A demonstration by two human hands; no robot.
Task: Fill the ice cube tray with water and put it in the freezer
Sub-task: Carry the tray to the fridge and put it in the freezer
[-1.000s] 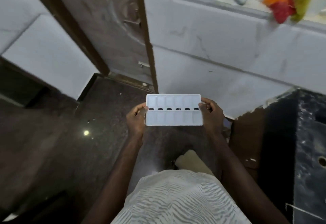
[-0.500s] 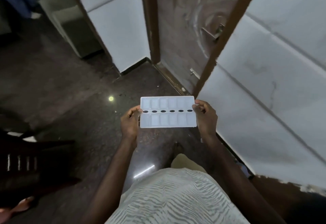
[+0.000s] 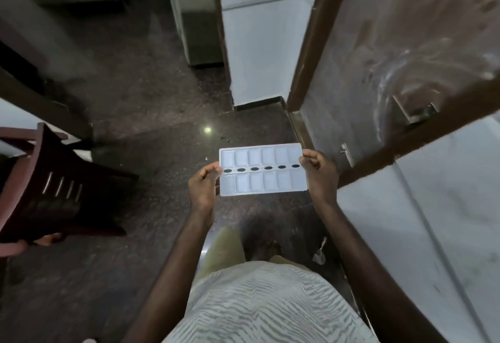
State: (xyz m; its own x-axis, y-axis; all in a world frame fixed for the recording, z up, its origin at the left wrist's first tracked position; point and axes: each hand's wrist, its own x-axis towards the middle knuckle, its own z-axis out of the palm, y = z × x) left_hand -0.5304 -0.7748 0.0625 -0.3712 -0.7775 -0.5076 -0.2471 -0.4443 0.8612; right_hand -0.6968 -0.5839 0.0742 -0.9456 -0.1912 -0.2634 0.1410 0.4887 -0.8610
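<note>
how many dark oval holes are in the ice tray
6, in one line along the centre strip of the ice cube tray, from the left hand to the right hand; none looks hidden.

Dim indoor light, cool cast. Point glare on the glossy floor [image 3: 151, 99]. Tray [image 3: 263, 184] is the brightest surface, fairly sharp. Door [image 3: 405, 45] at right smeared by blur; straight edges bow toward the corners — wide-angle distortion.

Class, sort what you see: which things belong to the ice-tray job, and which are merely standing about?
Job: ice cube tray, held at its ends by left hand and right hand.
Standing about: dark chair, wooden door, grey seat.
</note>
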